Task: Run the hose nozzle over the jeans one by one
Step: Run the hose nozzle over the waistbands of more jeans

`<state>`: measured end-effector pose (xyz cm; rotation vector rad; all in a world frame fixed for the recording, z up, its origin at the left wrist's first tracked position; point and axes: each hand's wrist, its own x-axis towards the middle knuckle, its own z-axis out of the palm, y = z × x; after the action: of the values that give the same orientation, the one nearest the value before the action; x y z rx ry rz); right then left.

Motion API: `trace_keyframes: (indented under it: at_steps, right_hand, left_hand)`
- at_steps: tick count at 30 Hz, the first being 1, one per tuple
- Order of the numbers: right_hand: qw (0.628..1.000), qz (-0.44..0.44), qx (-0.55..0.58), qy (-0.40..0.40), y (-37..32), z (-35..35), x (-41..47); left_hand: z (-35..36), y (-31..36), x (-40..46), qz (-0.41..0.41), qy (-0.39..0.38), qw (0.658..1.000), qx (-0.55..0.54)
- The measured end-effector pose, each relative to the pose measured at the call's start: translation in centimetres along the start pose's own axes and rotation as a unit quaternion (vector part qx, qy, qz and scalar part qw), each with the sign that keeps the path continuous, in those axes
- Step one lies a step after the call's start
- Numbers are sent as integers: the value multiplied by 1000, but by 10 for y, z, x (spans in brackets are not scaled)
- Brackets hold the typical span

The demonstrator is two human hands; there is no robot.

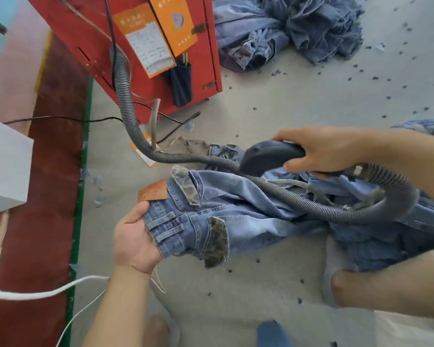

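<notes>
Right hand (pixel 321 151) is wrapped around the dark hose nozzle (pixel 271 156), fingers curled over the handle, nozzle head poised just above the jeans (pixel 236 209) near the waistband — whether it touches the denim is hard to tell. Left hand (pixel 135 241) pinches the waistband by the belt loops, thumb on top, holding the pair up off the floor (pixel 261 296). The grey ribbed hose (pixel 125 96) runs from the nozzle's rear, loops back across the jeans and climbs to the red machine (pixel 140 46). The risk, to my eye: that loop lies right on the fabric, so a sweep of the nozzle could drag the hose across and bunch the denim or snag a belt loop, and a one-handed pinch on the waistband may slip if the nozzle tugs the cloth. The count — one nozzle, one hose, one pair in hand, two patterned pocket flaps on it, one leather tag, with more denim bunched beneath at the right and a heap of jeans (pixel 298 28) lying well apart beyond the machine, too tangled to number. Scraps of dark lint dot the floor.
</notes>
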<state>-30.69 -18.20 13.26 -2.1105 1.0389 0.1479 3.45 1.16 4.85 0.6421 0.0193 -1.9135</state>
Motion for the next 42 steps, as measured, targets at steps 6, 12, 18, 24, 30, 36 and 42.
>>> trace_keyframes:
  at_steps: [6,12,18,24,30,36,42]
  right_hand:
    - [982,-29,-170,-75,-10,51,27]
    - [992,-69,-101,-37,-39,74,46]
    - [997,-22,-57,-50,-23,35,39]
    - [993,-42,-87,-70,-18,80,47]
    - [997,-42,20,-58,-8,60,27]
    - [996,-24,15,-87,-8,76,22]
    - [991,-20,125,-51,-3,65,25]
  left_hand:
    - [-6,1,-4,-20,-22,999,-26]
    - [-13,1,-8,-16,-25,999,-20]
    - [-17,7,-12,-15,-8,998,-56]
    - [-11,0,-12,-19,-23,999,-39]
    - [-12,1,-13,-14,-2,999,-41]
    - [-8,-4,-6,67,79,994,20]
    - [-2,-7,-4,88,92,990,53]
